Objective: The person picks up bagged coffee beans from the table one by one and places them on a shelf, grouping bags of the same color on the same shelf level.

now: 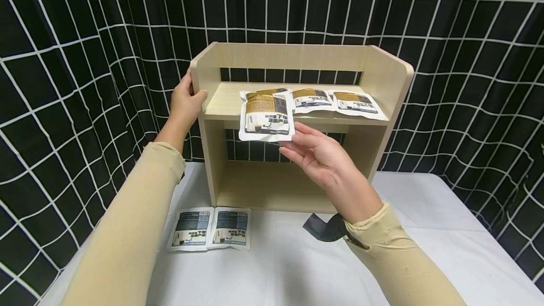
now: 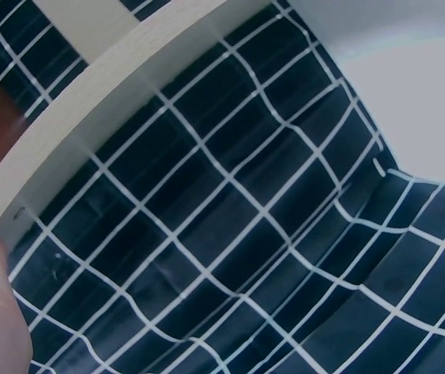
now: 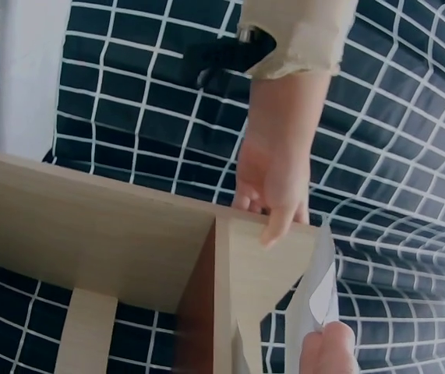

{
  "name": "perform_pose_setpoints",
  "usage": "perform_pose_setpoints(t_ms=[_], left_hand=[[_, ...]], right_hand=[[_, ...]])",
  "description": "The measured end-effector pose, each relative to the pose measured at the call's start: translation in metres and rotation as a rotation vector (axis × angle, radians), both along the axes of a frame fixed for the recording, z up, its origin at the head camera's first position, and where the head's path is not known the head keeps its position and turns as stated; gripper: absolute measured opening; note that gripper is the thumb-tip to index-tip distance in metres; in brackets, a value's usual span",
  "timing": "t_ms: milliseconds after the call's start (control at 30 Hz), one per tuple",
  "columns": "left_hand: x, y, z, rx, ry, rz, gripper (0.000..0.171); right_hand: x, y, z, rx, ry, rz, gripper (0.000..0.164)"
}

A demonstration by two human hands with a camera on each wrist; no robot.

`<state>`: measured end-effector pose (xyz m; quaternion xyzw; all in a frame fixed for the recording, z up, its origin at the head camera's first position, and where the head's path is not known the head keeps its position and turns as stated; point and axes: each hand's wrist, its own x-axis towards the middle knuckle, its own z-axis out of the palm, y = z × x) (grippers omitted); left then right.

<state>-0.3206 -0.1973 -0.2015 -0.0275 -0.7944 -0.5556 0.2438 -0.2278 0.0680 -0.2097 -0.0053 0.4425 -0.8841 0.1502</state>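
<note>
My right hand (image 1: 325, 159) pinches the lower right corner of a white pouch with a yellow-brown label (image 1: 266, 113), held up at the front of the upper shelf. In the right wrist view the pouch (image 3: 316, 288) shows nearly edge-on, with a thumb tip against it. My left hand (image 1: 185, 100) grips the left side panel of a small light-wood shelf unit (image 1: 293, 57), thumb on the inner side. Two like pouches, one in the middle (image 1: 312, 100) and one at the right (image 1: 358, 103), lie on the upper shelf. Another is partly hidden behind the held pouch.
Two white pouches with dark blue labels, one left (image 1: 191, 229) and one right (image 1: 231, 229), lie side by side on the white-covered table (image 1: 272, 268), before the unit's left front. Black curtains with a white grid (image 1: 297, 8) hang behind and at both sides.
</note>
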Motion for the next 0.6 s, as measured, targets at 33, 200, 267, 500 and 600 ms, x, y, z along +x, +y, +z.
perform_pose_setpoints(t_ms=[33, 200, 267, 500, 600], left_hand=[[0.0, 0.0, 0.0, 0.001, 0.0, -0.001, 0.064], [0.0, 0.001, 0.0, 0.005, -0.013, -0.002, 0.063], [0.001, 0.001, 0.0, 0.006, -0.019, -0.002, 0.063], [0.001, 0.001, 0.0, -0.001, -0.002, 0.003, 0.064], [0.001, 0.001, 0.0, -0.004, 0.002, 0.004, 0.064]], right_hand=[[-0.002, -0.001, 0.002, 0.003, 0.0, -0.001, 0.054], [-0.011, -0.004, 0.01, 0.026, -0.005, -0.003, 0.054], [-0.014, -0.005, 0.012, 0.038, -0.009, -0.016, 0.055], [-0.028, -0.017, 0.022, 0.123, 0.007, -0.074, 0.054], [-0.035, -0.024, 0.027, 0.148, -0.009, -0.107, 0.05]])
